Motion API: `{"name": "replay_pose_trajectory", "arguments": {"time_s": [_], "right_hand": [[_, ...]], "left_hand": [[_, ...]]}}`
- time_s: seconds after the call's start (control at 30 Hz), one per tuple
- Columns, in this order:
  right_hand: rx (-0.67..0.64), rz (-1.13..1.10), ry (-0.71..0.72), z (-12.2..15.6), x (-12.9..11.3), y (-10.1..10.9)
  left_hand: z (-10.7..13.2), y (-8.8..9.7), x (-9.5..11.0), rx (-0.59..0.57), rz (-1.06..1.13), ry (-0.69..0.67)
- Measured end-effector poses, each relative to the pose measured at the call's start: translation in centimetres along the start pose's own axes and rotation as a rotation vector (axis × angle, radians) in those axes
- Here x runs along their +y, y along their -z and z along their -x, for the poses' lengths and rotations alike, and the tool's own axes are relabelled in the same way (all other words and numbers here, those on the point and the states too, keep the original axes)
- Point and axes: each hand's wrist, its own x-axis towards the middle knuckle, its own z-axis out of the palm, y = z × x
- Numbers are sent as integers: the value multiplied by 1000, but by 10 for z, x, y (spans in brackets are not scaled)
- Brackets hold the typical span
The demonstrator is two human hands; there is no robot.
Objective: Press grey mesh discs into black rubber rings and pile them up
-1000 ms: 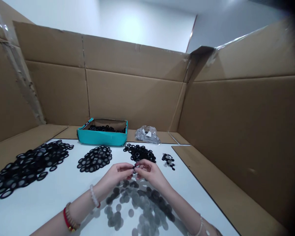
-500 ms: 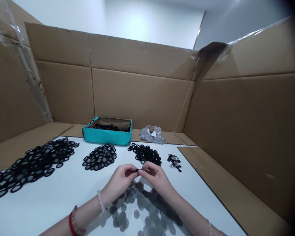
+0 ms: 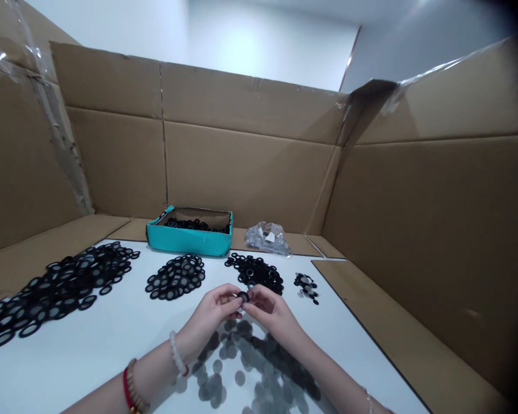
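Observation:
Between the fingertips of my left hand [image 3: 218,307] and my right hand [image 3: 271,307] is a small black ring [image 3: 243,296]. Both hands pinch it, one from each side, just above the white table. Its face is tilted toward me, with a dark centre. Under my wrists lie many loose grey translucent discs [image 3: 265,374], partly covered by my right forearm. Just beyond my fingertips is a pile of small black rings [image 3: 259,271], its near edge partly hidden by my right hand.
A pile of black-rimmed discs [image 3: 176,277] lies left of centre, and a larger one [image 3: 69,282] spreads at far left. Small black and clear pieces [image 3: 306,286] lie to the right. A teal box [image 3: 190,238] and a clear plastic bag [image 3: 267,237] stand behind, before cardboard walls [image 3: 250,167].
The ring between my fingertips has turned, so its round face now shows. My hands have barely shifted, and the piles look the same.

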Motion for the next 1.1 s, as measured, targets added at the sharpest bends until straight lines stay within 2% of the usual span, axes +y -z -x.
{"name": "replay_pose_trajectory", "arguments": {"time_s": [0.07, 0.2, 0.27, 0.4, 0.53, 0.7, 0.8, 0.93, 1.03, 1.1], "right_hand": [[7, 51, 16, 0, -3, 1], [9, 213, 42, 0, -9, 5], [-16, 273, 43, 2, -10, 7], [-56, 330, 85, 5, -11, 6], [-9, 361, 161, 8, -12, 3], [12, 408, 199, 8, -11, 4], [-1, 447, 181, 8, -10, 4], [-10, 436, 161, 7, -13, 5], [-19, 431, 156, 7, -17, 7], [-20, 421, 155, 7, -18, 8]], "left_hand": [[0, 2, -1, -21, -51, -34], [3, 6, 6, -22, -438, -340], [5, 7, 9, -9, -630, -440], [7, 8, 9, -26, -856, -485], [7, 8, 7, -46, -973, -489], [8, 7, 7, -16, -860, -447], [6, 6, 4, -8, -684, -338], [-1, 8, -2, -68, -433, -205], [-4, 9, -4, -102, -355, -223], [-3, 10, -2, -108, -380, -250]]}}
